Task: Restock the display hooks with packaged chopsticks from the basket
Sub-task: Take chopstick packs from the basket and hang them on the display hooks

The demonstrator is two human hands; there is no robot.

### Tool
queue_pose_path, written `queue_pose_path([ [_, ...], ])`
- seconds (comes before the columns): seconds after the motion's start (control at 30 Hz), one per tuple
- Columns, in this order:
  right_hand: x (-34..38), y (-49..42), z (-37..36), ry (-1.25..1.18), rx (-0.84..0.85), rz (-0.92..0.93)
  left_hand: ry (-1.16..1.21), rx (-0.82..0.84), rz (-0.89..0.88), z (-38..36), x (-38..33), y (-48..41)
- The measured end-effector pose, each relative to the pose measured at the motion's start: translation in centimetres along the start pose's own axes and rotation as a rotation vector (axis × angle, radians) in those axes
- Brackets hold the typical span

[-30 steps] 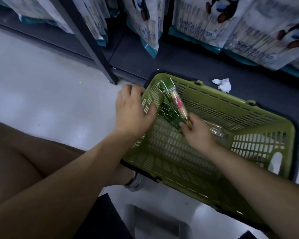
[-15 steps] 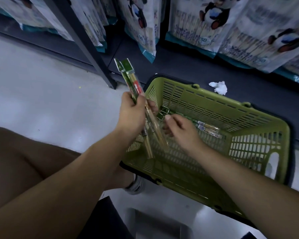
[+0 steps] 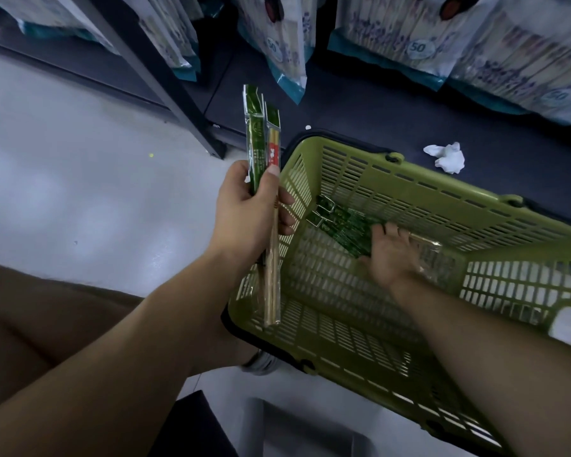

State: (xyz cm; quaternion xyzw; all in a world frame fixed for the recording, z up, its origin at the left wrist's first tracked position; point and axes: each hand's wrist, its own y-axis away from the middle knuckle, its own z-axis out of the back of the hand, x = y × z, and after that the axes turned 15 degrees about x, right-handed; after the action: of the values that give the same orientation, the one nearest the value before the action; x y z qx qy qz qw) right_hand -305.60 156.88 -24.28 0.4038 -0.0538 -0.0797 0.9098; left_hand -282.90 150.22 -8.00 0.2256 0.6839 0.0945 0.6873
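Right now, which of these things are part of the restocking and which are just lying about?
Part of the job:
chopstick packs held in left hand
packs in basket under right hand
green basket

Lying about:
crumpled white paper
hanging 50-count bags

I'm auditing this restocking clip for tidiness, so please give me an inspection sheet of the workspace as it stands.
Surface: pale floor, a tiny yellow-green speck on it.
Job's things: green basket on the floor; chopstick packs lie inside; two more packs held upright outside it.
Clutter: crumpled white tissue and a small white scrap on the dark shelf base.
Grippers: left hand grips the two packs; right hand rests on the packs in the basket.
Cables: nothing seen.
Surroundings: hanging bags marked 50, a grey shelf upright.
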Motion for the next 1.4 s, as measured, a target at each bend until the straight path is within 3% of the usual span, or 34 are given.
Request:
queue_pose_path([
  [0.23, 0.8, 0.2, -0.8, 0.016, 0.045, 0.021, -0.030, -0.001, 0.001, -0.2, 0.2, -0.2],
  [0.43, 0.1, 0.6, -0.5, -0.091, -0.052, 0.041, -0.011, 0.000, 0.007, -0.2, -0.1, 0.0],
  [0.63, -0.4, 2.0, 0.6, -0.528, 0.014, 0.049, -0.054, 0.022, 0.025, -0.6, 0.0, 0.2],
  [0.8, 1.3, 5.7, 4.1, -0.814, 0.011, 0.261, -0.108, 0.111, 0.150, -1.4, 0.4, 1.3],
  [1.0, 6.8, 11.2, 9.9, -0.858, -0.175, 0.568, -0.016, 0.122, 0.162, -3.3, 0.2, 2.5],
  [1.07, 7.9, 12.3, 10.2, -0.741, -0.198, 0.619, 0.086, 0.103, 0.187, -3.5, 0.0, 2.5],
  [1.17, 7.7, 12.3, 10.0, -0.637, -0.127, 0.628, 0.095, 0.093, 0.212, -2.9, -0.3, 2.4],
  [1.27, 6.8, 11.4, 9.9, -0.873, -0.027, 0.653, 0.040, 0.096, 0.191, -2.1, -0.5, 2.3],
  [1.33, 6.2, 9.7, 9.1, -1.078, -0.007, 0.592, 0.001, 0.094, 0.181, -1.7, -0.7, 2.0],
  [1.4, 4.9, 7.2, 7.9, -0.948, -0.067, 0.444, -0.041, 0.093, 0.163, -1.3, -1.0, 1.7],
])
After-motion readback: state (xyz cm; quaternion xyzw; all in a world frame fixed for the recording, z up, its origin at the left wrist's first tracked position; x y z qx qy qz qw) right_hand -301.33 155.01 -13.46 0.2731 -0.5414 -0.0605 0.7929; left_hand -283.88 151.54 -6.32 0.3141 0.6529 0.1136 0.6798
